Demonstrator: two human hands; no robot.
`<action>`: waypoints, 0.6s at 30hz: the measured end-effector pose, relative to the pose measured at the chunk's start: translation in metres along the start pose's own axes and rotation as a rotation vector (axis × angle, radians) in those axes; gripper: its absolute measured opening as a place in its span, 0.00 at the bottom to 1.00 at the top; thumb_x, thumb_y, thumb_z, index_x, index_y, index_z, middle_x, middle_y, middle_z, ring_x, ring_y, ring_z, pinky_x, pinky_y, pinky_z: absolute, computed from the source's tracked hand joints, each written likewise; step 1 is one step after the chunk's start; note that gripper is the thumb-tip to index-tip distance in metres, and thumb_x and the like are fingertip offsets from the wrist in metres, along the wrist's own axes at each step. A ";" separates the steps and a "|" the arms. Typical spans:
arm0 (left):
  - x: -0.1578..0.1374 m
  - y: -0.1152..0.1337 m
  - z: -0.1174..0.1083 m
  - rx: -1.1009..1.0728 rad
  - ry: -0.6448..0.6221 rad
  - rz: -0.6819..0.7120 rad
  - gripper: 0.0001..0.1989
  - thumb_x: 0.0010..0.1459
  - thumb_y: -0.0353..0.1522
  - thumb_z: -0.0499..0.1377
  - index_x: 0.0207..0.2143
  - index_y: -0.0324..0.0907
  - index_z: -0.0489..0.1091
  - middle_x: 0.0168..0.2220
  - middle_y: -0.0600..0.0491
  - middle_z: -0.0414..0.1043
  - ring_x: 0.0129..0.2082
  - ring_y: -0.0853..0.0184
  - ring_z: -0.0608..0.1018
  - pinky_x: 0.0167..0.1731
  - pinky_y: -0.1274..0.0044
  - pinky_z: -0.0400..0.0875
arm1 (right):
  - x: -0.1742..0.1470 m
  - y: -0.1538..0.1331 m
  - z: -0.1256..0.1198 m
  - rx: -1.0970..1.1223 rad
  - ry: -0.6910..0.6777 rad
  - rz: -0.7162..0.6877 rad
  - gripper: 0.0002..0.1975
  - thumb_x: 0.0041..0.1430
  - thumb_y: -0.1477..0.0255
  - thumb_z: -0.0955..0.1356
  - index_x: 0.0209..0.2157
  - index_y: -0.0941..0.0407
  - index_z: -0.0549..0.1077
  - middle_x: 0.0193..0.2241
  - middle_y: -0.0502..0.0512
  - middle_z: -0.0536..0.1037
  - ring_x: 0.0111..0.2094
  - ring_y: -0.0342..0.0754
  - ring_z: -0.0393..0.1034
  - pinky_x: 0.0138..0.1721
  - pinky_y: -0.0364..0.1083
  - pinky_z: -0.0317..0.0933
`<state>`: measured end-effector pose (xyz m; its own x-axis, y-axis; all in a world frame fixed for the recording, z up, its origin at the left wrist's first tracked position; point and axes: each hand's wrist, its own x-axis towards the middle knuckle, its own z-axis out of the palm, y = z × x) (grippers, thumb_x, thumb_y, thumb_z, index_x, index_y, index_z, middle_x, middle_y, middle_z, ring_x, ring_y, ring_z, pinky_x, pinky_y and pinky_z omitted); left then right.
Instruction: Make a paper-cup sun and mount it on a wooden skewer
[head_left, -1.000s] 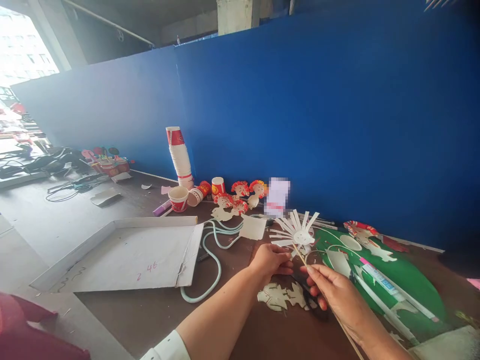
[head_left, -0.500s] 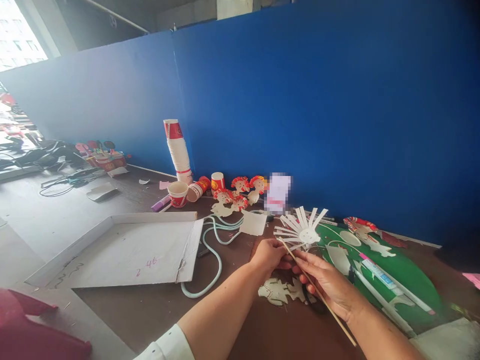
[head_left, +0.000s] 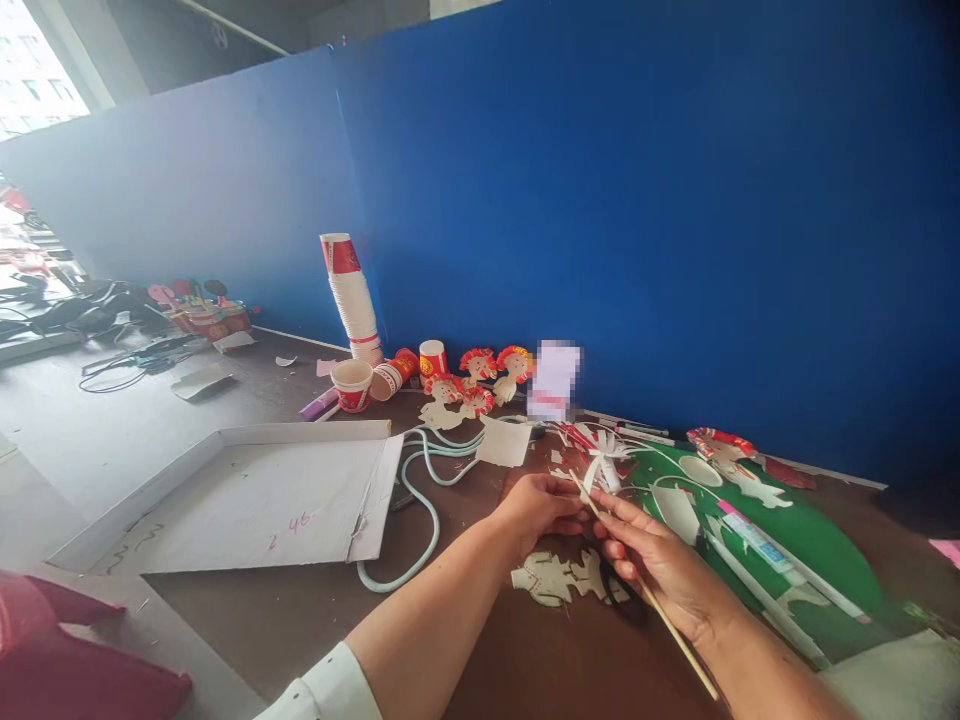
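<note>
A thin wooden stick (head_left: 675, 635) slants through my right hand (head_left: 660, 565), whose fingers are closed around it. Its upper end reaches the fingertips of my left hand (head_left: 544, 515), which are pinched together at a paper strip. Just beyond both hands is a paper cup cut into a fan of strips (head_left: 609, 450), white inside and red outside. One strip curves down toward the stick's tip; the fingers hide where they meet. Below the hands lie cream paper cut-outs (head_left: 547, 578), with part of a dark loop-shaped handle (head_left: 616, 582) beside them.
A shallow white cardboard tray (head_left: 247, 500) lies left, beside a pale cable (head_left: 431, 545). Stacked paper cups (head_left: 352, 305) and red-fringed paper figures (head_left: 444, 390) stand toward the blue partition (head_left: 637, 200). A glue pen (head_left: 765, 545) rests on a green mat (head_left: 832, 560) at right.
The fringed cup has turned over, from its white face showing with strips spread to tilted with red outer sides visible. Both hands remain close together around the stick's upper end.
</note>
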<state>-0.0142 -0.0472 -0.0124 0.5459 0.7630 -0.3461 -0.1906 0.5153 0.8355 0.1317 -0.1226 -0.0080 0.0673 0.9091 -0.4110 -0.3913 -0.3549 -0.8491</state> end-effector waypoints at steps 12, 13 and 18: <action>0.001 -0.001 -0.001 0.013 0.047 -0.010 0.10 0.47 0.31 0.66 0.28 0.35 0.68 0.25 0.53 0.68 0.23 0.75 0.72 0.24 0.82 0.69 | -0.002 -0.004 0.003 0.046 -0.031 0.011 0.22 0.53 0.75 0.71 0.51 0.53 0.69 0.26 0.49 0.70 0.20 0.35 0.61 0.15 0.32 0.56; 0.002 -0.001 -0.001 0.000 0.042 -0.003 0.10 0.48 0.31 0.66 0.28 0.35 0.68 0.25 0.53 0.69 0.24 0.75 0.72 0.24 0.82 0.70 | -0.002 -0.004 0.002 0.050 -0.033 0.014 0.23 0.53 0.75 0.71 0.51 0.53 0.69 0.26 0.49 0.70 0.20 0.35 0.61 0.15 0.32 0.56; 0.002 -0.001 0.000 0.004 0.060 0.004 0.06 0.54 0.30 0.60 0.30 0.35 0.68 0.26 0.53 0.68 0.23 0.75 0.72 0.23 0.83 0.69 | -0.005 -0.003 0.002 0.043 -0.029 0.025 0.23 0.53 0.74 0.71 0.52 0.52 0.69 0.26 0.49 0.70 0.19 0.34 0.60 0.15 0.32 0.55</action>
<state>-0.0131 -0.0461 -0.0144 0.4950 0.7874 -0.3675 -0.1891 0.5104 0.8389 0.1305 -0.1256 -0.0029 0.0308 0.9064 -0.4214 -0.4315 -0.3682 -0.8235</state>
